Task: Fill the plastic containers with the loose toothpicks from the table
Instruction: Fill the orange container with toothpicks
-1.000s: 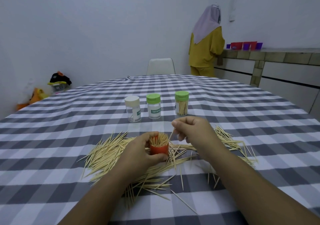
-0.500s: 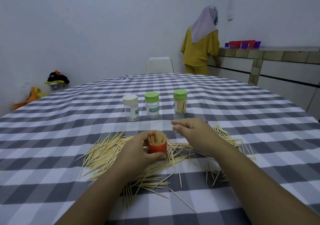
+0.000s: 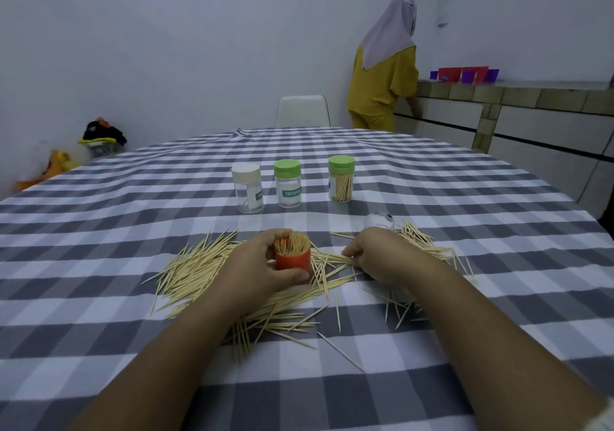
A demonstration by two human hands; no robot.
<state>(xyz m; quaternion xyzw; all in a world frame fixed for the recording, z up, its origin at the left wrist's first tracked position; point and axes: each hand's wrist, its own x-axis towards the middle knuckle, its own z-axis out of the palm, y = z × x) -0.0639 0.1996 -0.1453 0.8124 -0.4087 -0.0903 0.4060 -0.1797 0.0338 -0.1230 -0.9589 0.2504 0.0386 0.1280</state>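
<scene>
Loose toothpicks, left heap [image 3: 196, 269]: pale wooden sticks fanned out on the checked tablecloth [image 3: 99, 231], just left of the left hand; likely left within reach as stock to draw from.
Cream-lidded container [image 3: 247, 188]: clear, capped, upright at the left of the back row, and seemingly all but empty; parked behind the work area, probably awaiting its turn.
Left hand [image 3: 262, 269]: fingers and thumb curl round the orange container, steadying it upright on the cloth so sticks can be dropped in from above.
Orange container [image 3: 294, 260]: open-topped, stands amid the pile, packed with upright toothpicks that poke above its rim; it looks close to full.
Green-lidded container, middle [image 3: 288, 184]: capped, label reads TOOTHPICK; contents unclear.
Green-lidded container, right [image 3: 341, 179]: capped, a bundle of toothpicks shows through the clear wall; apparently already filled.
Right hand [image 3: 382, 252]: lowered onto the sticks right of the orange container, fingertips pinching at a few lying flat, seemingly gathering the next batch.
Loose toothpicks, right heap [image 3: 428, 242]: smaller scatter beyond the right hand, still to be collected.
</scene>
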